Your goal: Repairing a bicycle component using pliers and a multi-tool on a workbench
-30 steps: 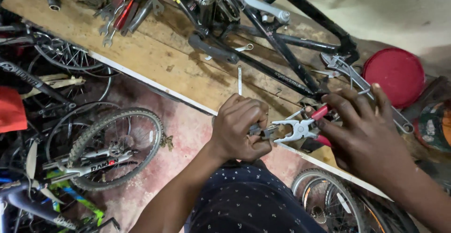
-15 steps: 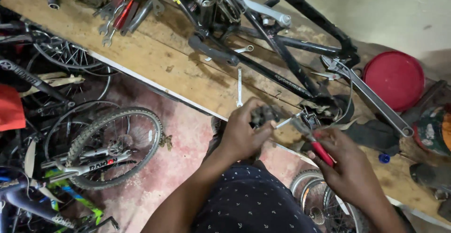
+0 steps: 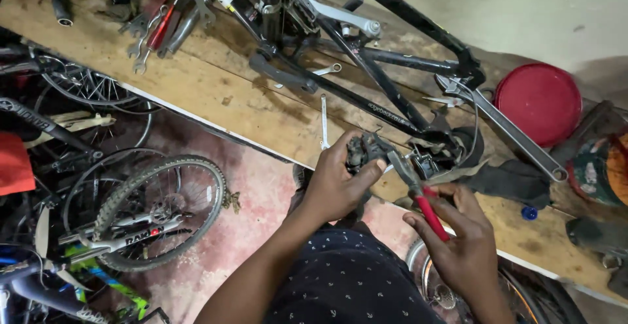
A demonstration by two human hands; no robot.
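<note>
Brake caliper (image 3: 364, 151) pinched in left hand (image 3: 333, 183), red-handled pliers (image 3: 418, 196) clenched in right hand (image 3: 461, 242).
Best to steady caliper against wooden bench (image 3: 216, 95); keep plier nose square, squeeze gently.

Small dark metal part (image 3: 364, 150) – red-handled pliers (image 3: 418, 196) at it

A long wooden workbench (image 3: 196, 95) of worn, stained planks runs slantwise across the room. Below its edge the floor (image 3: 255, 193) is reddish concrete, scuffed and patchy. Beyond the bench a pale plaster wall (image 3: 523, 17) rises, evenly lit with a soft shadow near its foot. The light is dim and warm, and the left corner sits in deeper shade.
</note>
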